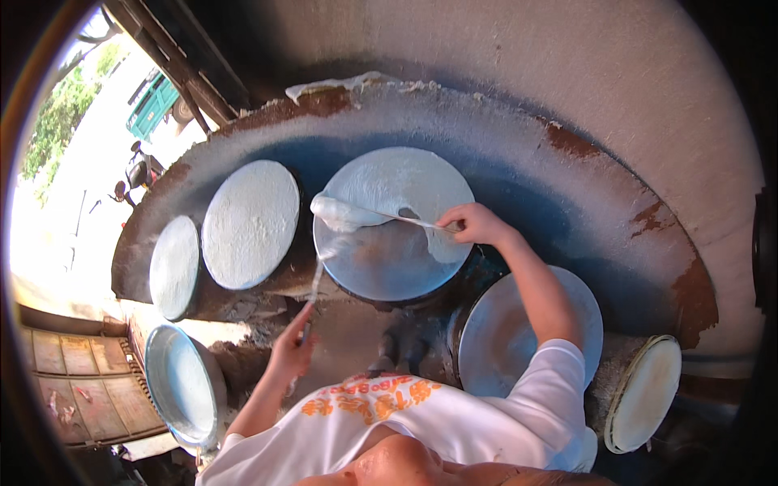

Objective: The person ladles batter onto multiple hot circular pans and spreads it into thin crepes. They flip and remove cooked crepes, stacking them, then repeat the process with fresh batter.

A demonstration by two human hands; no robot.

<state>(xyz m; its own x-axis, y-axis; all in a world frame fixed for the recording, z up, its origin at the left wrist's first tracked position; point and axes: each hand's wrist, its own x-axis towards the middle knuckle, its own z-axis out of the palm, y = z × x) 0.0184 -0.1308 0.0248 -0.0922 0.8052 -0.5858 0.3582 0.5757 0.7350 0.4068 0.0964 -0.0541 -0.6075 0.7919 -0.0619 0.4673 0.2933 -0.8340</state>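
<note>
In front of me is a round griddle, its far half coated with white batter and its near half mostly bare. My right hand is closed on one end of a long thin spatula that reaches leftward over the griddle. A thick lump of wet white batter hangs on the spatula's far end, at the griddle's left side. My left hand grips a thin-handled tool just left of the griddle's near edge; motion blurs its pale head, so its kind is unclear.
Two batter-covered round plates stand to the left. A blue-rimmed basin sits at the lower left. Another round griddle lies under my right forearm, with a drum-like container beyond. A curved, rusty metal shield rises behind.
</note>
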